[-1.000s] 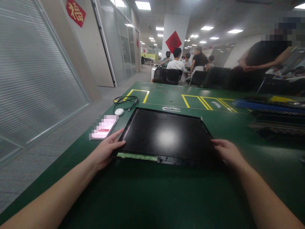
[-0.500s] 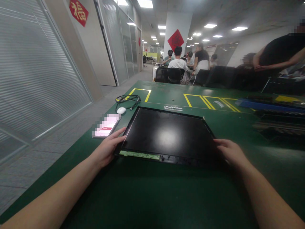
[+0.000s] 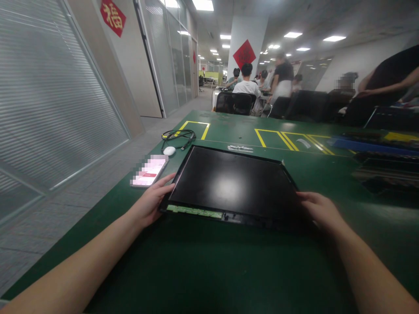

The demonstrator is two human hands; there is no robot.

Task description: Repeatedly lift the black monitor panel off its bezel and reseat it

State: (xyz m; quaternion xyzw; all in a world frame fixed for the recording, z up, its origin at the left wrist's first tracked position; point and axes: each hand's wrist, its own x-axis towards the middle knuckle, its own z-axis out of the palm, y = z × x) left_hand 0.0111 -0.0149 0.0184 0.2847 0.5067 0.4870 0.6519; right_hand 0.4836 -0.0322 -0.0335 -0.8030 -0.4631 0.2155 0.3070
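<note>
Since a second ago, little is shifting: the display panel (image 3: 231, 185) is lying flat near the table's (image 3: 203, 270) near-left edge, green circuit strip facing me. I'm grasping its left side with my left hand (image 3: 151, 203) and its right side with my right hand (image 3: 322, 211). It isn't lifted yet. A phone (image 3: 149, 171), mouse (image 3: 169, 151) and cable (image 3: 178, 136) are sitting along the left edge.

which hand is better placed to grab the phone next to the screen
Left. The left hand rests on the left near corner of the screen panel, and the phone lies just beyond its fingers on the table. The right hand is at the panel's far side.
</note>
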